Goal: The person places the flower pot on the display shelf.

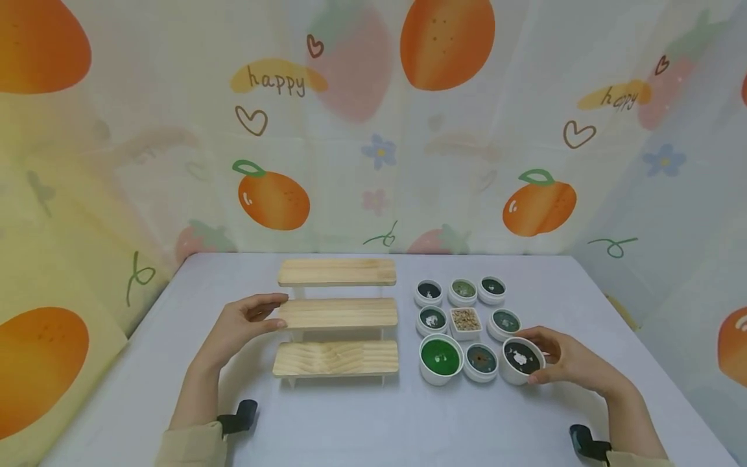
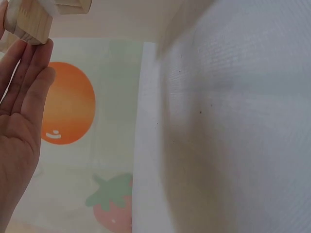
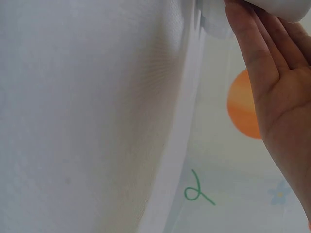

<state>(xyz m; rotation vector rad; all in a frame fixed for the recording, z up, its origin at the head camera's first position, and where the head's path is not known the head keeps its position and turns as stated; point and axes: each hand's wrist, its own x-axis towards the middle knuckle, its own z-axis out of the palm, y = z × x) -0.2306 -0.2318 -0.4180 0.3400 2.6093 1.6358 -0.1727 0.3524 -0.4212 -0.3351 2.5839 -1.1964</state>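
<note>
In the head view, a stepped stand with three pale wooden shelves stands left of the middle. My left hand (image 1: 248,319) holds the left end of its middle shelf (image 1: 338,314), thumb at the front corner and fingers at the back. The left wrist view shows those fingers (image 2: 36,73) against the wood's end (image 2: 31,22). On the right, my right hand (image 1: 569,360) grips a white round cup (image 1: 512,375) with a dark, white-patched top, thumb in front and fingers behind. The right wrist view shows the cup's side (image 3: 286,7) above my fingers.
Left of the gripped cup are a small dark-topped cup (image 1: 481,363) and a larger green-topped cup (image 1: 440,359). Behind them stand several small round cups and a square dish of beige bits (image 1: 465,320). A fruit-printed cloth (image 1: 373,162) hangs behind the white table (image 1: 350,428).
</note>
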